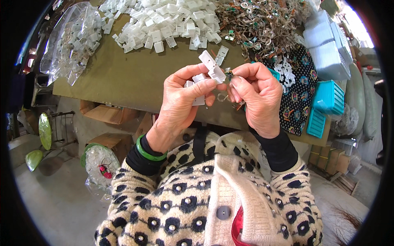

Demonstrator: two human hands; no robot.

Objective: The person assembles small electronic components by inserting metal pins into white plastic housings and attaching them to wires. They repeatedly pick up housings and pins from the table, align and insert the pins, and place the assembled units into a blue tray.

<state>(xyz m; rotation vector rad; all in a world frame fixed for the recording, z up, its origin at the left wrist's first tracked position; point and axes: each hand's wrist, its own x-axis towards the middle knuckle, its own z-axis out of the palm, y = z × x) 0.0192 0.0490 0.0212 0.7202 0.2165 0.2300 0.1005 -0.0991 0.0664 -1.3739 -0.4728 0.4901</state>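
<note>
My left hand (180,92) is closed round several white plastic casings. One open casing (209,63) is pinched between its thumb and fingers, and others sit in the palm. Just to the right, the thumb and fingers of my right hand (260,96) pinch a small green circuit board (228,74) at the casing's edge. Thin wire hangs below the fingertips, partly hidden by them. Beyond my hands, a large heap of white casings (172,20) covers the far middle of the table. Beside it lies a tangled pile of wired circuit boards (262,24).
A clear plastic bag (74,41) of parts lies on the table (135,78) at the far left. On the right are stacked pale trays (326,49), turquoise baskets (328,97), a patterned cloth (293,106) and small white pieces (284,71). Cardboard boxes (108,112) stand below the near edge.
</note>
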